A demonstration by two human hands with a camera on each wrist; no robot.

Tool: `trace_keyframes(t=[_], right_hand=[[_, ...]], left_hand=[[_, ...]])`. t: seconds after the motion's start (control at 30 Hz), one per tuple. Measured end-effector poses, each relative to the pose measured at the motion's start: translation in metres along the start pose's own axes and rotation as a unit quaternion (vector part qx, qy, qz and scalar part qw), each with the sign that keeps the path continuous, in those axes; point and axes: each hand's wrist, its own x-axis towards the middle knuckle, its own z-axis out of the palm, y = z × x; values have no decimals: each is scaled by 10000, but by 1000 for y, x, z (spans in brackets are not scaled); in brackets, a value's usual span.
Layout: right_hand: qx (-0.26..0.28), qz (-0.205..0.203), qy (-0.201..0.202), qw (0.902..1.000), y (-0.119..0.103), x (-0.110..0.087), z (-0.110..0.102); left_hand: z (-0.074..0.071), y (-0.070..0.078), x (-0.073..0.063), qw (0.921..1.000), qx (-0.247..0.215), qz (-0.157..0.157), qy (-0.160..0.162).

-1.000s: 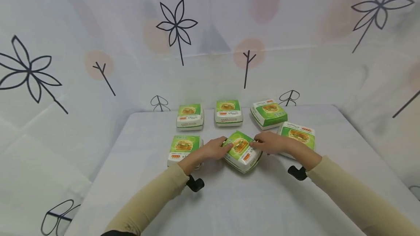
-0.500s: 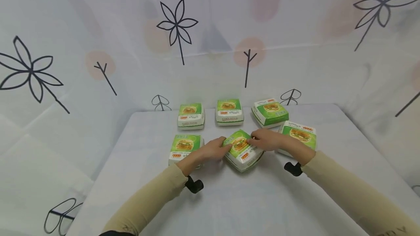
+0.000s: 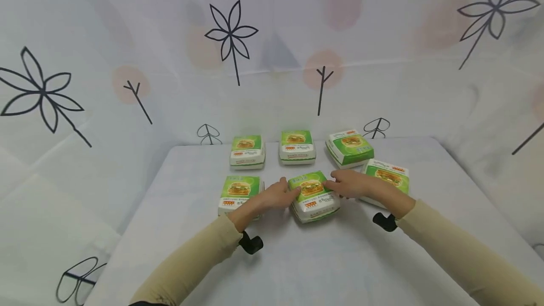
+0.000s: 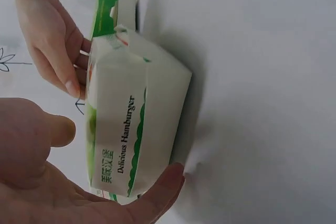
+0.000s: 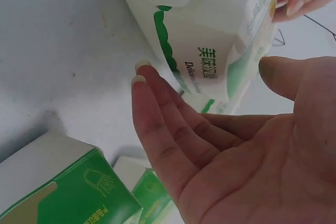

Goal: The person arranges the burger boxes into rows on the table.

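A green-and-white hamburger box [image 3: 313, 198] with a burger picture on its lid sits mid-table, turned slightly, between both hands. My left hand [image 3: 278, 195] is at its left side; in the left wrist view the fingers [image 4: 157, 195] lie extended along the lower edge while the thumb stands off the lid. On the other side is my right hand [image 3: 352, 184]. Its extended fingers [image 5: 152, 119] reach beside the lower wall of the box in the right wrist view, and its thumb is spread away from the lid.
A similar box [image 3: 239, 188] lies left of the left hand. Behind are a back-left box [image 3: 247, 152], a back-middle box [image 3: 296, 148] and an angled back-right box [image 3: 349, 148]. Another box [image 3: 387, 176] is partly behind the right forearm. A patterned cloth [image 3: 272, 93] hangs behind the table.
The middle box has turned clockwise, so its printed front edge faces nearer to me. Both hands have stayed at its sides; the right hand shifted inward, then back outward.
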Motion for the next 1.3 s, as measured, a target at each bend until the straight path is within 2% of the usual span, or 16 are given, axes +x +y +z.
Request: trace_keyframes(t=[0.2, 0.37, 0.6, 0.97, 1.3], right_hand=[[-4, 45, -6, 10000, 5, 1, 5], [42, 107, -21, 9999, 2, -2, 13], [361, 81, -12, 9993, 0, -6, 15], [903, 36, -28, 9959, -7, 3, 16], [1123, 143, -117, 9935, -15, 12, 19]], left_hand=[[5, -2, 0, 9998, 173, 16, -31], [1, -5, 2, 9998, -190, 74, 41], [2, -6, 5, 9980, -604, 178, -101], [-6, -7, 1, 9973, -713, 125, -73], [-11, -13, 0, 9981, -621, -27, -12]])
